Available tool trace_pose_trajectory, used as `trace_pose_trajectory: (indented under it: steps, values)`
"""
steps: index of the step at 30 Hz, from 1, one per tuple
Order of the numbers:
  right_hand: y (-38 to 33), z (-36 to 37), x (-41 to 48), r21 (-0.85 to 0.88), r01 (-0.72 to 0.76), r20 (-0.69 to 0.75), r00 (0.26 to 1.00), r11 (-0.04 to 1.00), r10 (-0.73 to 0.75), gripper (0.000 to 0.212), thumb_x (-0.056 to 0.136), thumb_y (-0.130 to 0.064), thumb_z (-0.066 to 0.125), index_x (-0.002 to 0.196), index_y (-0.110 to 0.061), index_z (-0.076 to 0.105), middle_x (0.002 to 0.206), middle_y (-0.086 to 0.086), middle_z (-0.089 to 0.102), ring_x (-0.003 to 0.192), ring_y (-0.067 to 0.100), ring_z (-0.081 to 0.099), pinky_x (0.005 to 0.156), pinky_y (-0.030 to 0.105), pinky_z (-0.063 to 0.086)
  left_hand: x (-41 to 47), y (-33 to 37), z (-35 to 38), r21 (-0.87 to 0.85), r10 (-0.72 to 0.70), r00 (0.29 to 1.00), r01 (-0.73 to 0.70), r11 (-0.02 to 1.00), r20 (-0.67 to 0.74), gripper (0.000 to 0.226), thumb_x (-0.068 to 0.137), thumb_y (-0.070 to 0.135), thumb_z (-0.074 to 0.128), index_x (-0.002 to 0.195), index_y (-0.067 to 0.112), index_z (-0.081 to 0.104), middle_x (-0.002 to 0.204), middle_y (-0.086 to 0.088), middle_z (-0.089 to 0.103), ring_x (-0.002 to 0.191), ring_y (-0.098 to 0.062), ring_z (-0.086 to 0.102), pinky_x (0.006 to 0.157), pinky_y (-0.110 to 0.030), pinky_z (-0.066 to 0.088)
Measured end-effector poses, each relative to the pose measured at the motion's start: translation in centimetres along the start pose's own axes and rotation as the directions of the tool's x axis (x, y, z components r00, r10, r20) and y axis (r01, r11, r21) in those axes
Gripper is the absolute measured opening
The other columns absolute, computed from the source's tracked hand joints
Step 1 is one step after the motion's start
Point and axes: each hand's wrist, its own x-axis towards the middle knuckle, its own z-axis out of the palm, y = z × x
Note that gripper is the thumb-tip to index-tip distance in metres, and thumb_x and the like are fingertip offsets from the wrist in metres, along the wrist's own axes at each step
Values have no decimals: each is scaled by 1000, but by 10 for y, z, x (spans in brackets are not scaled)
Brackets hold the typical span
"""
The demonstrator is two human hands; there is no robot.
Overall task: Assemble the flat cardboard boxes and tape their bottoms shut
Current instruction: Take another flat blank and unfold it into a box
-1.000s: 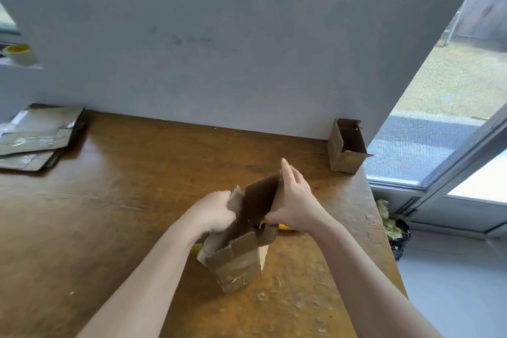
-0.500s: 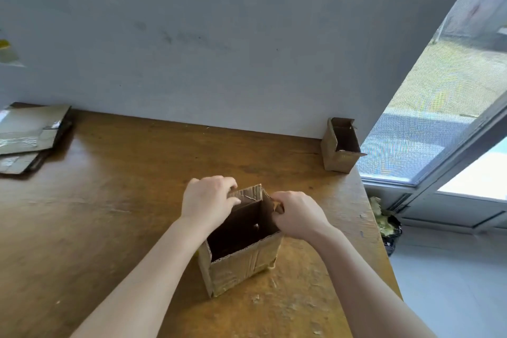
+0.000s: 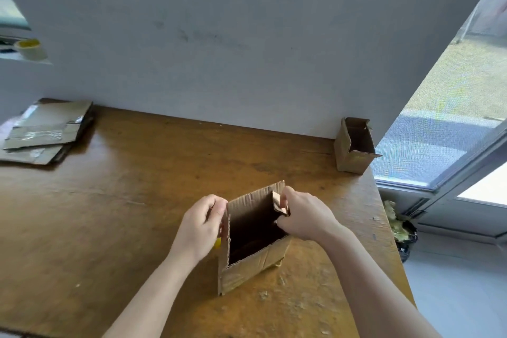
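A small brown cardboard box (image 3: 248,270) stands upright on the wooden table (image 3: 115,200), its open top facing me and its inside dark. My left hand (image 3: 201,225) grips the box's left wall at the rim, fingers curled over the edge. My right hand (image 3: 304,214) pinches a small flap at the box's right rim. A bit of something yellow (image 3: 217,242) shows behind the box by my left hand; I cannot tell what it is. Flat cardboard boxes (image 3: 44,132) with tape on them lie stacked at the table's far left.
An assembled small box (image 3: 354,145) stands open at the table's far right corner against the wall. A yellow tape roll (image 3: 30,49) sits on a ledge at the left. The table's right edge drops to a floor with a black bin (image 3: 402,233) by a glass door.
The box went from tilted, flaps spread, to standing upright with its open top up. Both hands moved to its top rim, and the right hand now pinches a flap.
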Motion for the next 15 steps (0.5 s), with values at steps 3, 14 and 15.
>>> trace_pose_trajectory:
  steps: [3,14,15]
  values:
    - [1,-3,-1,31,11,60,998,999,-13,28,83,-26,58,108,-18,48,88,-3,60,62,15,64,48,23,44,1,-14,-5,-249,-78,985,114,962,151,22,99,14,50,103,28,67,88,9,68,84,-7,64,75,-23,54]
    - [16,13,13,288,-53,36,998,956,44,25,84,-30,66,101,-19,52,89,-4,60,69,17,59,54,35,53,14,-31,26,151,-66,995,76,986,-75,14,85,30,71,85,17,64,89,1,55,84,-14,58,68,-16,44]
    - [17,16,13,251,-72,-3,997,965,75,35,79,-35,72,103,-20,51,89,-8,59,76,16,58,61,35,54,12,-30,27,165,-18,994,36,986,-104,14,85,31,71,81,20,62,87,3,53,79,-12,56,63,-14,41]
